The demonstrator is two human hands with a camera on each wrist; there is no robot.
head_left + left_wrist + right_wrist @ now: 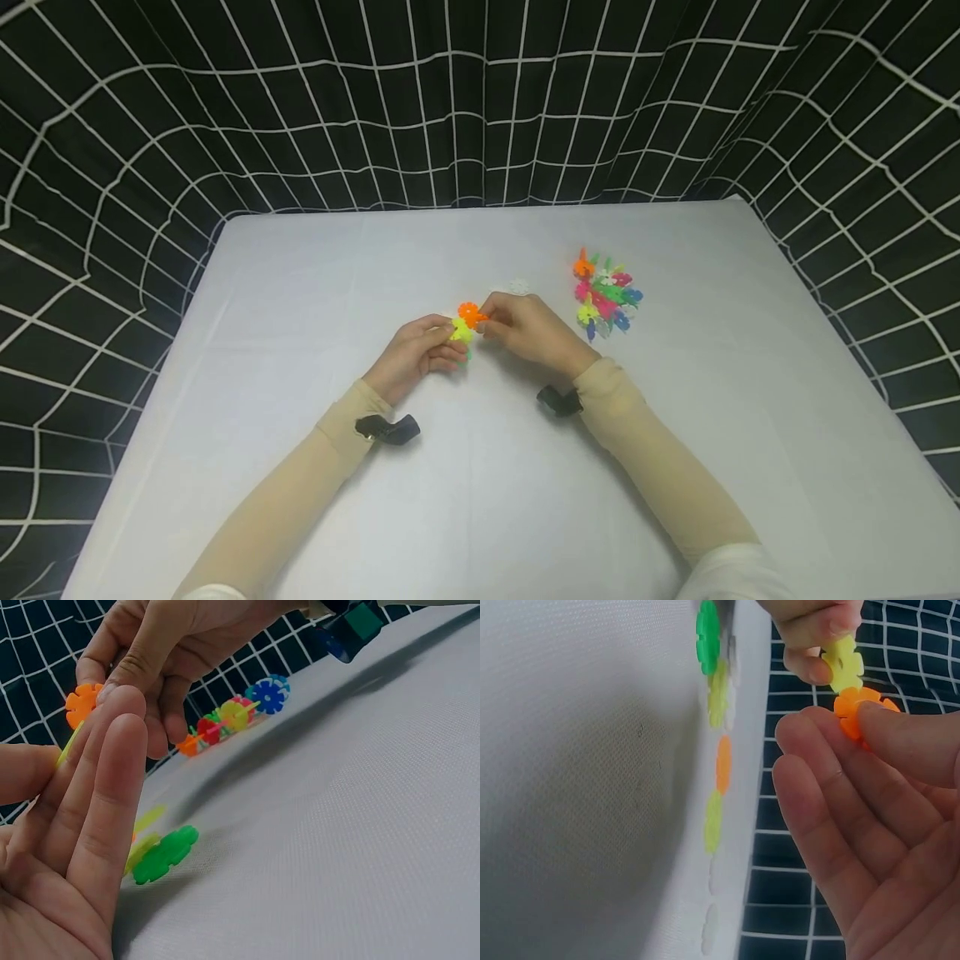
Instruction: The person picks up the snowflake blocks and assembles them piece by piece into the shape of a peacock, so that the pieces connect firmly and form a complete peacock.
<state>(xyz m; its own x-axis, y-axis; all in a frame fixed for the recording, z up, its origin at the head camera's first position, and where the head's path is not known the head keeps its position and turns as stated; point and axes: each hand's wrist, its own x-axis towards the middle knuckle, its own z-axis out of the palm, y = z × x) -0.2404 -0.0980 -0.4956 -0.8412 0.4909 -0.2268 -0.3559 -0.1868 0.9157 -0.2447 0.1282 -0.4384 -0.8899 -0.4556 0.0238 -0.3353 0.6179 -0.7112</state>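
My left hand [418,352] pinches a yellow snowflake disc [845,666] between thumb and fingers. The right hand [534,330] has an orange snowflake disc [848,706] under its thumb. These two notched discs meet at their edges; how deeply they are slotted I cannot tell. Below the hands, a row of discs shows in the right wrist view: a green disc [707,637], another yellow one, an orange disc [724,765], a further yellow disc [713,821] and whitish discs [709,928]. From the head, the hands hide most of this row.
A pile of mixed-colour snowflake discs [606,296] lies right of the right hand. One white disc [518,286] shows just beyond that hand. The white-covered table [315,275] is bounded at the back and sides by a dark grid-patterned curtain [420,100].
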